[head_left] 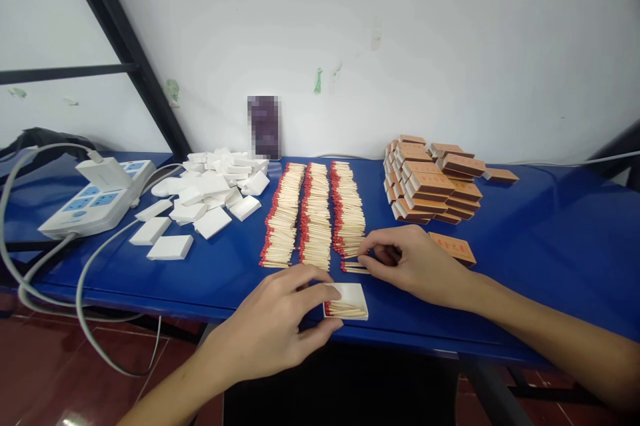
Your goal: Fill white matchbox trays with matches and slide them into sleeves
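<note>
My left hand (280, 329) holds a small white matchbox tray (354, 294) at its left end, close to the table's front edge. Several red-tipped matches (347, 310) lie in the tray along its near side. Behind it, matches are laid out in three long rows: a left row (284, 213), a middle row (317, 213) and a right row (349, 203). Thumb and index finger of my right hand (423, 263) pinch at the plain ends of a few matches (353, 267) at the right row's near end. My other right fingers are curled.
White trays (207, 189) lie heaped at the left, orange-brown matchbox sleeves (425, 183) are stacked at the right. One sleeve (457, 249) lies behind my right wrist. A power strip (97, 203) with cables sits far left. A pixelated dark object (265, 127) leans on the wall.
</note>
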A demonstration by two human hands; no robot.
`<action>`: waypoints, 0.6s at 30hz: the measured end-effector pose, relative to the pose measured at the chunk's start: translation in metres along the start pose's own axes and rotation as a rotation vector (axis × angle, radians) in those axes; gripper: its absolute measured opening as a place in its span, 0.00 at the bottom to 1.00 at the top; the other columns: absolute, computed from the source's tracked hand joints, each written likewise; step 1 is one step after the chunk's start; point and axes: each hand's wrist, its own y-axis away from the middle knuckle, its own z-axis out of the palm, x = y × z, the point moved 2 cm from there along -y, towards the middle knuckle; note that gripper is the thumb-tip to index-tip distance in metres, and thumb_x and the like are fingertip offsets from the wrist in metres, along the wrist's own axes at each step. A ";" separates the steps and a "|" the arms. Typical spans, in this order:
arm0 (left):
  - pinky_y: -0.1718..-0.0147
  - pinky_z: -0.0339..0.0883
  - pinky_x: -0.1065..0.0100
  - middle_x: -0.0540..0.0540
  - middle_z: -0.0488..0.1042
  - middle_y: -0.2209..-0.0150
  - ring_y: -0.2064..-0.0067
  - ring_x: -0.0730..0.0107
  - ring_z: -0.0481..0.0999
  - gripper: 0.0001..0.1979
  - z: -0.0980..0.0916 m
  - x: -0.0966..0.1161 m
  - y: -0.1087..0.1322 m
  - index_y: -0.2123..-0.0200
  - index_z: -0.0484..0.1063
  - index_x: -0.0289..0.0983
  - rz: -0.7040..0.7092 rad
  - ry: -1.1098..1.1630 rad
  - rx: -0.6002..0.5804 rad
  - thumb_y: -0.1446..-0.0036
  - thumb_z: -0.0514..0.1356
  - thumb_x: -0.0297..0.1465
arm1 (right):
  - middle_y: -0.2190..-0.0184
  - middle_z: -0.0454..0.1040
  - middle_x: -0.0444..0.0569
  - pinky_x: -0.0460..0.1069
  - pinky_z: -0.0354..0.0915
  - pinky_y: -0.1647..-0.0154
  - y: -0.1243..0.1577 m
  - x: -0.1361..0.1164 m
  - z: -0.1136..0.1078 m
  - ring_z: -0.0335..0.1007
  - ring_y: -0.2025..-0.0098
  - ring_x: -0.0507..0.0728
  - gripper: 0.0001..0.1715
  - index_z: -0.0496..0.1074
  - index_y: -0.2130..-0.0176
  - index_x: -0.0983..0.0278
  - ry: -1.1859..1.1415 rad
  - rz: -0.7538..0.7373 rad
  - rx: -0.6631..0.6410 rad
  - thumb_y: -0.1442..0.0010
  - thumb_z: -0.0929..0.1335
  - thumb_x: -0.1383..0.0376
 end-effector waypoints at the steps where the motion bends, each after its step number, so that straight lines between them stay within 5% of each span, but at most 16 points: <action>1: 0.52 0.72 0.63 0.45 0.74 0.51 0.52 0.63 0.77 0.08 0.000 0.000 0.000 0.53 0.73 0.40 0.003 0.000 0.002 0.35 0.61 0.30 | 0.83 0.59 0.37 0.45 0.52 0.78 0.000 0.000 0.000 0.52 0.80 0.48 0.08 0.77 0.69 0.64 0.021 -0.024 0.017 0.40 0.68 0.66; 18: 0.52 0.72 0.63 0.45 0.74 0.51 0.52 0.63 0.77 0.08 -0.001 0.000 -0.001 0.52 0.73 0.39 0.008 0.006 -0.002 0.35 0.61 0.30 | 0.82 0.65 0.40 0.45 0.54 0.77 -0.001 0.001 0.002 0.56 0.80 0.49 0.11 0.81 0.65 0.64 0.083 -0.096 0.044 0.39 0.67 0.66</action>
